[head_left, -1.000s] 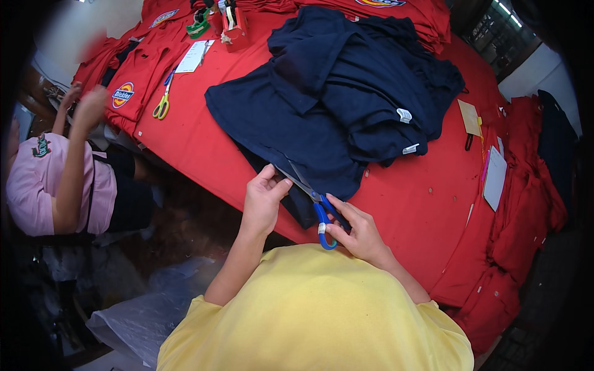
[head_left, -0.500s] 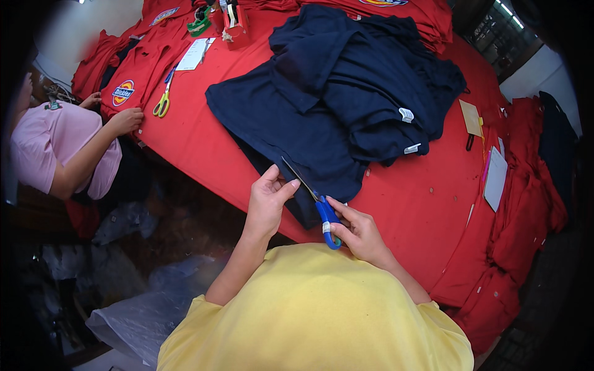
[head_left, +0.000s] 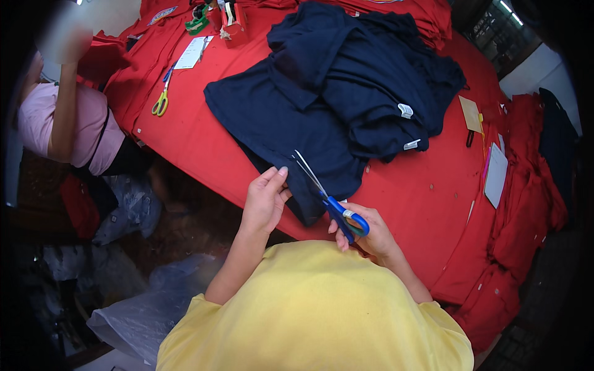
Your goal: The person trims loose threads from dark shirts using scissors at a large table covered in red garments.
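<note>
Spread in a loose pile across the table is a navy garment (head_left: 297, 130) of soft cloth, with small white labels showing on its right part. My left hand (head_left: 265, 196) is closed at the garment's near-left edge, its fingertips pinching the cloth there. In my right hand (head_left: 369, 234) is a pair of blue-handled scissors (head_left: 334, 209). Their blades are a little apart and point up and left above the navy cloth, just right of my left fingertips.
Red cloth covers the table (head_left: 408, 210). Yellow-handled scissors (head_left: 161, 104), a paper slip (head_left: 193, 53) and a red tape dispenser (head_left: 233, 28) lie farther left. Red garments (head_left: 526, 204) pile along the right. At the left stands a person in pink (head_left: 80, 117), one arm raised.
My right hand has turned and shifted slightly right, and the scissors' blades have parted and moved off my left fingertips. The co-worker's arm has gone up, lifting red cloth.
</note>
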### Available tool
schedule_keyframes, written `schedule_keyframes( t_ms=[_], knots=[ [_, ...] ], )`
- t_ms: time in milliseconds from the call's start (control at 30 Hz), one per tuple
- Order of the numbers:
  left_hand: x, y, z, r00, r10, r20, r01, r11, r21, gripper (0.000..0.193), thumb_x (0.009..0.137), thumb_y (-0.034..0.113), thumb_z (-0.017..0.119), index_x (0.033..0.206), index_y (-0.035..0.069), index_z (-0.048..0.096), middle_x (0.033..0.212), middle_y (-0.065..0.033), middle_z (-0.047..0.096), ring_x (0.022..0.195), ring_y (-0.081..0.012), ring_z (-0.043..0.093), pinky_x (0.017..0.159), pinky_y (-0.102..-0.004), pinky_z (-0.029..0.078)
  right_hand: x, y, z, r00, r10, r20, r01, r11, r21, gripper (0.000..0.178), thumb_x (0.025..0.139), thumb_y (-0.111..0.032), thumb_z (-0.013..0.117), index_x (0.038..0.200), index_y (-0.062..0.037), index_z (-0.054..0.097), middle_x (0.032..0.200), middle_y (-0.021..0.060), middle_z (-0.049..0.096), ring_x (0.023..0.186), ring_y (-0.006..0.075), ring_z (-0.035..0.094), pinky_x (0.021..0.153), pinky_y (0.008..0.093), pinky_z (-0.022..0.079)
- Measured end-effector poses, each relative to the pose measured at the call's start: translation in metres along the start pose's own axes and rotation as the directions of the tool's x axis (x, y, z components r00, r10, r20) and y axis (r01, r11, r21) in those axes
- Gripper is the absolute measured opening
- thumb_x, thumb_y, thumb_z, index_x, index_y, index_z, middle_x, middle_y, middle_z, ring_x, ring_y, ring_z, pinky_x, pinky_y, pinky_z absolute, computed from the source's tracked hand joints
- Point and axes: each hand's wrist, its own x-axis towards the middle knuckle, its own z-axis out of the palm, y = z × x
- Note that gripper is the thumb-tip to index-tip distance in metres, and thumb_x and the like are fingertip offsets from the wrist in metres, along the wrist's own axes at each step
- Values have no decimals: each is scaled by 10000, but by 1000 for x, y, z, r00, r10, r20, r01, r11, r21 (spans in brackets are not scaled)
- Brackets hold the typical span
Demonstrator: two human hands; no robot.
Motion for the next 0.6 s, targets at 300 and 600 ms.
schedule_keyframes(
  t_ms=[300, 600],
  knots=[
    [0, -2, -5, 1000, -16, -21, 13, 990, -144, 143, 961, 94, 539, 1037, -1, 613, 993, -73, 658, 933, -161, 623, 854, -331, 508, -22, -8, 9, 970, -186, -156, 19, 697, -717, 518, 855, -102, 659, 1335, 13, 501, 946, 111, 659, 838, 188, 650, 756, 310, 527],
    [-8, -3, 10, 999, 30, -21, -31, 999, -10, 195, 899, -28, 567, 1091, -41, 598, 1034, -103, 651, 947, -175, 635, 873, -327, 528, -11, 2, 11, 924, -383, 5, 164, 382, -909, 507, 890, -142, 640, 1360, -31, 485, 920, 157, 651, 784, 216, 659, 709, 319, 524]
  ],
)
